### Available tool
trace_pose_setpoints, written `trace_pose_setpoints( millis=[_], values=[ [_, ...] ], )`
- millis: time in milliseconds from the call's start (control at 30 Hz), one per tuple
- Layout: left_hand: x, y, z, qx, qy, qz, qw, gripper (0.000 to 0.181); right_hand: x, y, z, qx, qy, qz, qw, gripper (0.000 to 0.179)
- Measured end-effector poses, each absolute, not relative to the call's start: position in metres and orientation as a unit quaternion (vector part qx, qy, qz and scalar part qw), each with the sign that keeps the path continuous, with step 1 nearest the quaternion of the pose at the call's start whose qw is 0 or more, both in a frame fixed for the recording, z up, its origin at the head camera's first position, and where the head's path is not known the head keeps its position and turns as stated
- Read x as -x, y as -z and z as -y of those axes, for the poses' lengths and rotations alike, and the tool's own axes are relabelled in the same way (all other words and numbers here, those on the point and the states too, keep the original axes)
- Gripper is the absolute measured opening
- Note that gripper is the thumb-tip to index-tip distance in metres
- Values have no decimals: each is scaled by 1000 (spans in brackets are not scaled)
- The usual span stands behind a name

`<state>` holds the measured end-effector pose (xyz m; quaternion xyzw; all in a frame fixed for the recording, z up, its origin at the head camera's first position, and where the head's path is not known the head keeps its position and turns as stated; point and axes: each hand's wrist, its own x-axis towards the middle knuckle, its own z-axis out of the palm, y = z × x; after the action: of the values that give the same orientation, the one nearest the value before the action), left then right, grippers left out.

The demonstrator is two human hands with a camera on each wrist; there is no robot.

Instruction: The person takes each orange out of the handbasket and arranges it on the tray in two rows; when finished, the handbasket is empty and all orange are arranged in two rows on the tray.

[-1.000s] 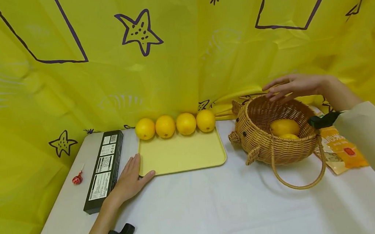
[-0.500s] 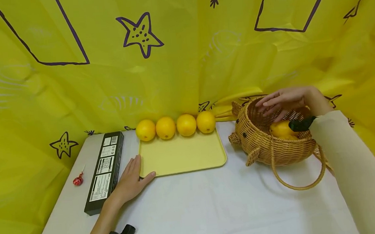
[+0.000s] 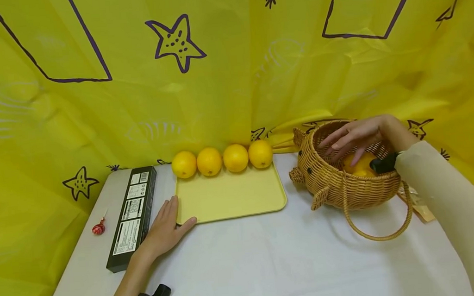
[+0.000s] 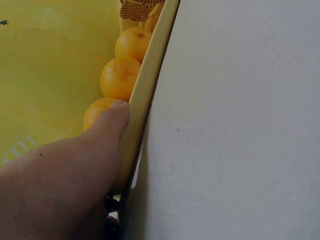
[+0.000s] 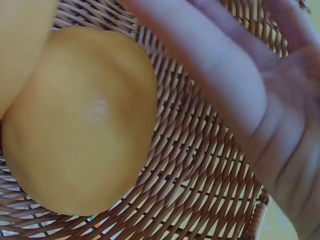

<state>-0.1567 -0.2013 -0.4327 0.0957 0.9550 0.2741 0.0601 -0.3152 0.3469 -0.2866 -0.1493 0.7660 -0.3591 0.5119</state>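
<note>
Right hand (image 3: 358, 135) loosely spread, empty, in basket (image 3: 366, 195), left hand (image 3: 163, 231) spread against tray (image 3: 230, 197), box labels (image 3: 132, 208) unreadable

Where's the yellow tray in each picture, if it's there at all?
Head: the yellow tray is in the middle, beside the left hand.
Left wrist: the yellow tray is a slanting strip, top middle to lower left.
Right wrist: not in it.
Landmark in all three: the woven basket, at right in head, top in left wrist, across much of right wrist.

Six fruits (image 3: 209, 162), one tray (image 3: 228, 199) and one basket (image 3: 362, 194) show.
</note>
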Motion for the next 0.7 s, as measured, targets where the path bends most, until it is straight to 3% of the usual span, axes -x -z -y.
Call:
trace_pose_setpoints(
  millis=[367,700],
  values=[
    [155,433,200,-96,-271,-956,66,97,311,298,-325,140,351,-719,584,61],
    [156,433,202,-93,-271,-956,63,97,314,302,-317,168,352,-691,609,53]
  ],
)
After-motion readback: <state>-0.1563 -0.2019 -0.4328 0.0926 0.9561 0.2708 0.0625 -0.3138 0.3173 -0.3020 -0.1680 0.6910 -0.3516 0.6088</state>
